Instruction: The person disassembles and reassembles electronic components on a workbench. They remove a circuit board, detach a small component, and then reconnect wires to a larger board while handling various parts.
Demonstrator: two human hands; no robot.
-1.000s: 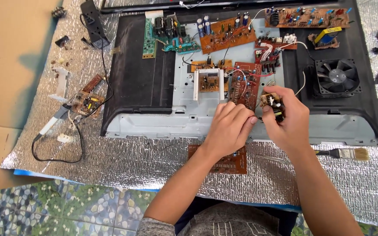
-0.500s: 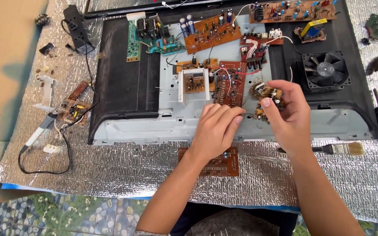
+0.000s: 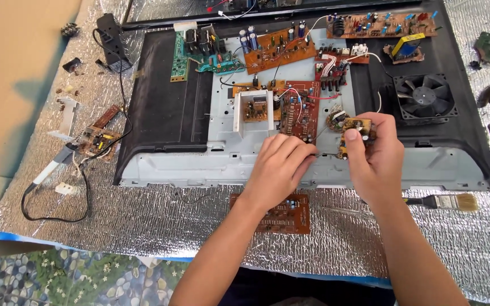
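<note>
Right hand [image 3: 376, 161] pinches a small board [image 3: 356, 131] between thumb and fingers, above the metal chassis [image 3: 222, 161]. Left hand [image 3: 279, 170], at its 9 o'clock, rests on the chassis, fingers curled together with tips on a thin wire [image 3: 320, 136]. A red board [image 3: 299, 110] lies at 12 o'clock of the left hand; a brush [image 3: 446, 201] at 4 o'clock of the right.

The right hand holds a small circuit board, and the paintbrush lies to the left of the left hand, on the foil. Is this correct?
Not quite. In the head view the paintbrush lies on the foil to the right of the right hand, not left of the left hand. The right hand does hold a small circuit board.
</note>
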